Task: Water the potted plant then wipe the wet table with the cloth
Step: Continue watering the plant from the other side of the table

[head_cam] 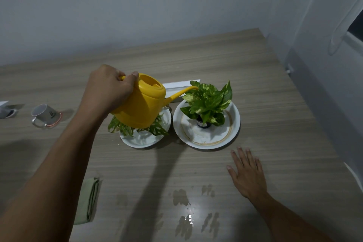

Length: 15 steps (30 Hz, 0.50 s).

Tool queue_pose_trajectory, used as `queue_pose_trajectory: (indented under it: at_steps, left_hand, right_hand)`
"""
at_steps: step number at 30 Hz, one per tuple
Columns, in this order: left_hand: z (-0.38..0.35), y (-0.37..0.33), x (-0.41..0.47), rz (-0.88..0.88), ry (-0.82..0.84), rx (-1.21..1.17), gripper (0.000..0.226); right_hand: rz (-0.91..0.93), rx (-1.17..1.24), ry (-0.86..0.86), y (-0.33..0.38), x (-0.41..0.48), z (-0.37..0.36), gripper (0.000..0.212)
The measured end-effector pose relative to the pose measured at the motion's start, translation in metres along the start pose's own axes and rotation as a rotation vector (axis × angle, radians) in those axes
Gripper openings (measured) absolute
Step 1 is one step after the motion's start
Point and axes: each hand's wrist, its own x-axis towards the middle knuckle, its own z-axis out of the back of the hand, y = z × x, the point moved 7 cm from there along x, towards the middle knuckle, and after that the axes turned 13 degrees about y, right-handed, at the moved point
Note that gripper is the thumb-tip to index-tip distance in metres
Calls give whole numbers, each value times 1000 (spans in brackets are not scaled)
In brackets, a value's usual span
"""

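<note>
Head view: my left hand grips the yellow watering can, spout over the potted plant mid-table; my right hand lies open, flat; green cloth near the front edge.

A white mug with a shiny handle sits on a round coaster at the left. Another mug peeks in at the left edge. A second plant with holey leaves sits on a white plate. A long white strip lies behind it.
</note>
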Motion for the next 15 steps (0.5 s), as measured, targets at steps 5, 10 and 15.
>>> queue_pose_trajectory:
  at_steps: [5,10,15]
  left_hand:
    - [2,-5,5,-5,21,27,53]
    - [3,-12,9,-25,40,84,58]
    - [3,-16,15,-40,51,111,58]
  right_hand:
    - [0,-8,-2,-1,1,-2,65]
    - [-5,-8,-3,-2,2,-3,66]
    - [-2,-7,-2,-1,1,-3,65]
